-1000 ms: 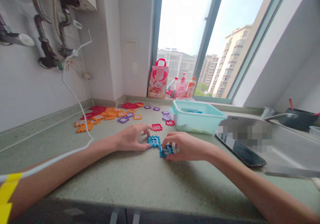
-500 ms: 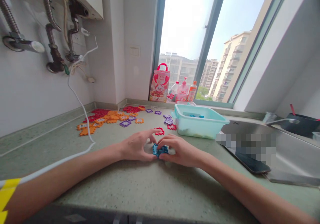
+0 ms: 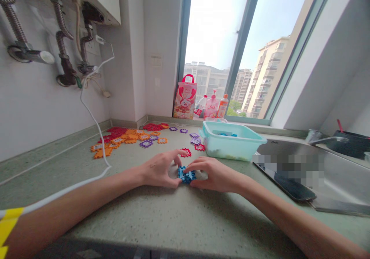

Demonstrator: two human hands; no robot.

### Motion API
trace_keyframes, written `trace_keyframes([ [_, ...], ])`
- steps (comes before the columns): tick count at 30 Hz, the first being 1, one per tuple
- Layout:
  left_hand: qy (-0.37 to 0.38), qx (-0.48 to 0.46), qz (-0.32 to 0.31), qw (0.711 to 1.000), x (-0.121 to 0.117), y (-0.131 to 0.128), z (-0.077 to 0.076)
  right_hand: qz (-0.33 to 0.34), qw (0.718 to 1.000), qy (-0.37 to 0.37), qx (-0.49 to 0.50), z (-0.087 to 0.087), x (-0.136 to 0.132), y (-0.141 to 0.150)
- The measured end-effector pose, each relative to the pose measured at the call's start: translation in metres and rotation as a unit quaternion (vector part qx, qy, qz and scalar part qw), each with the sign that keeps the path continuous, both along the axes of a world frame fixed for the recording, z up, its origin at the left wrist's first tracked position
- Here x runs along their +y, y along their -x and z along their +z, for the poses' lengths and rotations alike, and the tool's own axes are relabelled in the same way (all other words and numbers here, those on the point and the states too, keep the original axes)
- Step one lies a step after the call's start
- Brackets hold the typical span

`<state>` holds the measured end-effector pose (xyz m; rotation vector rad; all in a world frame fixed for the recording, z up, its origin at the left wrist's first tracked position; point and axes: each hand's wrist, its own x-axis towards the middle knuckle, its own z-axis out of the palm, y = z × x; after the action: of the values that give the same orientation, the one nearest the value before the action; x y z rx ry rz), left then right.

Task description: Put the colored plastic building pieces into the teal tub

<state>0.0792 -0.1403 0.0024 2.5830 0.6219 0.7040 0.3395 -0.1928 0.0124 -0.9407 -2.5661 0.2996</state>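
Blue tiles point(image 3: 188, 178) moved together, pieces point(image 3: 228, 135) in tub point(image 3: 228, 149)

1) You have one left hand point(image 3: 158, 169), one right hand point(image 3: 216, 175)
2) You have blue pieces point(image 3: 186, 175) too overlapped to count
3) You have two loose red pieces point(image 3: 199, 147), more heaped beyond counting
4) You have one loose orange piece point(image 3: 162, 140), more heaped beyond counting
5) You can count at least six purple pieces point(image 3: 146, 144)
6) You have one tub point(image 3: 231, 149), one phone point(image 3: 295, 185), one sink point(image 3: 343, 189), one tap point(image 3: 329, 140), three bottles point(image 3: 222, 106) and one bag point(image 3: 185, 105)
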Motion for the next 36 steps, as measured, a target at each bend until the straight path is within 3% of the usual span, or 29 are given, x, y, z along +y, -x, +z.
trace_keyframes([
  [5, -0.006, -0.001, 0.005, 1.000, 0.005, 0.000, -0.003, -0.029, 1.000, -0.009, -0.003, -0.004, 0.003, -0.002],
  [27, -0.001, 0.026, -0.038, 0.999, 0.016, 0.009, 0.001, 0.002, 0.999, -0.037, 0.026, -0.004, 0.004, 0.002],
  [36, -0.018, 0.022, -0.047, 0.998, 0.015, 0.008, -0.002, -0.006, 0.996, -0.064, 0.067, -0.020, 0.008, 0.008],
])
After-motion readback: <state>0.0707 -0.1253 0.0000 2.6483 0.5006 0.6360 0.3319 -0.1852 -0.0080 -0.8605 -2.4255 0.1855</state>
